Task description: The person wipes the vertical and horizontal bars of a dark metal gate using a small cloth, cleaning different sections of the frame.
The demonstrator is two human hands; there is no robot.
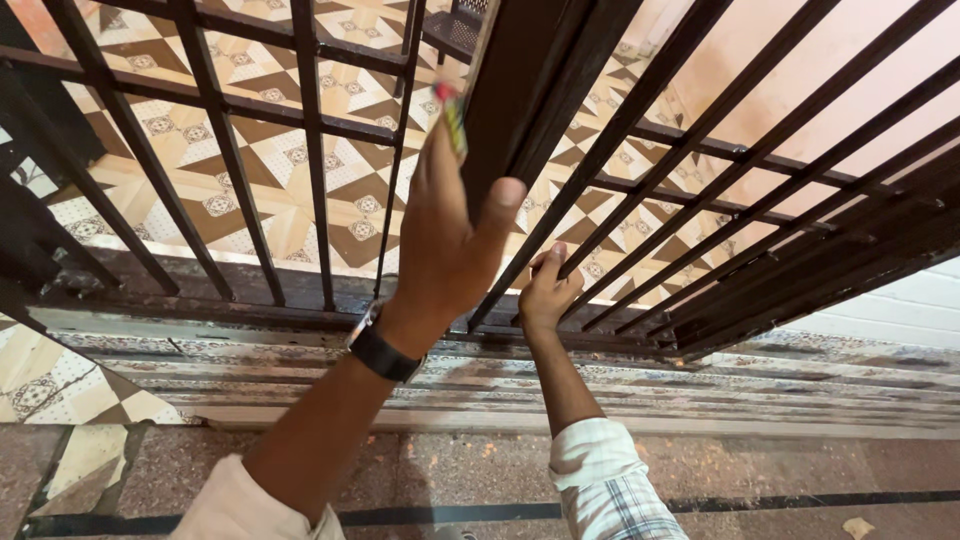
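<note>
My left hand (440,235) pinches a small striped tool (454,122) against the gate post (510,90), while my right hand (545,292) grips a bar (600,235); steady pressure seems best.

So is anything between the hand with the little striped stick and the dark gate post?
Nothing visible. The left hand holds the striped tool right up against the dark gate post. The right hand already grips a gate bar lower down.

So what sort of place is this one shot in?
Probably a house entrance or porch doorway: a dark barred metal gate on a worn threshold, patterned floor tiles beyond. The left hand and right hand are at the bars.
</note>
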